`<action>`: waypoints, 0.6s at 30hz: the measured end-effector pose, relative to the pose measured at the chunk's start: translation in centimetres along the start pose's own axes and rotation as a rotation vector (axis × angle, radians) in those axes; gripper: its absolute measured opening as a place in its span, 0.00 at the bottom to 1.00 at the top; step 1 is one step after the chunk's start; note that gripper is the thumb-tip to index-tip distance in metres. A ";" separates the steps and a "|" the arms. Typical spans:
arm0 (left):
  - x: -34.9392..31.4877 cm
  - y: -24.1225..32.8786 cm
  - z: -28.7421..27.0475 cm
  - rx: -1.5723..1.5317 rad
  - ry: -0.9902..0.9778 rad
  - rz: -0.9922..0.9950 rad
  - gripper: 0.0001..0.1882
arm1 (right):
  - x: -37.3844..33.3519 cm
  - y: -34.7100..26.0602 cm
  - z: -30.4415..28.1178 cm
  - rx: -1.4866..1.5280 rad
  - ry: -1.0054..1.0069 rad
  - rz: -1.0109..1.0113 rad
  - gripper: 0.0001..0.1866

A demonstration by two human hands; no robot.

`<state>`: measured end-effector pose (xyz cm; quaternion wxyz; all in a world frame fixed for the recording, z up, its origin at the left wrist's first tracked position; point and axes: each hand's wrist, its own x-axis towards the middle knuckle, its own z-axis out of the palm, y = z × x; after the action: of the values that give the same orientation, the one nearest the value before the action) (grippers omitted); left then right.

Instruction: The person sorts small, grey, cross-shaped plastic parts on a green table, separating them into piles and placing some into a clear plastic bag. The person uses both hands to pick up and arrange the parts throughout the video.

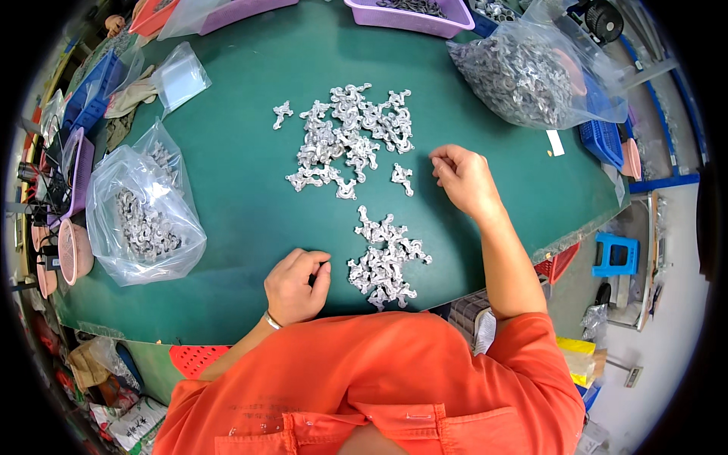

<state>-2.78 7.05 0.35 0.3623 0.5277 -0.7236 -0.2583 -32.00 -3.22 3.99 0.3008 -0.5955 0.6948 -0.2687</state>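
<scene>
Two piles of small silver-grey metal castings with knobbly arms lie on the green table: a larger far pile [345, 133] and a smaller near pile [385, 262]. My left hand [294, 287] rests at the near edge, left of the near pile. Its fingers are curled, the thumb tip is close to the forefinger, and nothing shows between them. Right of the far pile is my right hand [466, 182], its fingers bent inward with no part visible in them. Closest to it lies a single casting [402, 179]. Another lone casting [282, 114] sits left of the far pile.
A clear plastic bag of castings [148, 220] stands at the left, and a larger filled bag [523, 76] at the far right. Purple baskets [413, 20] line the far edge. Blue baskets [601, 144] stand at the sides. A blue stool [615, 254] is on the floor.
</scene>
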 end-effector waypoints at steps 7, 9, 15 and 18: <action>0.1 0.1 0.0 0.012 -0.008 -0.009 0.06 | -0.4 0.9 2.5 -0.125 0.026 -0.292 0.10; 0.0 0.1 0.0 0.019 -0.014 -0.015 0.06 | -0.8 0.9 2.8 -0.171 0.029 -0.393 0.11; -0.2 -0.4 0.2 -0.019 0.031 0.014 0.06 | -0.4 -0.6 -0.5 0.360 -0.800 0.121 0.10; -0.1 -0.1 0.1 -0.010 0.022 0.000 0.06 | -0.6 -1.9 1.6 0.175 -0.510 -0.453 0.09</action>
<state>-2.81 7.09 0.17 0.3727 0.5287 -0.7183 -0.2559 -29.49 -2.94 4.34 0.4471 -0.7545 0.4219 -0.2297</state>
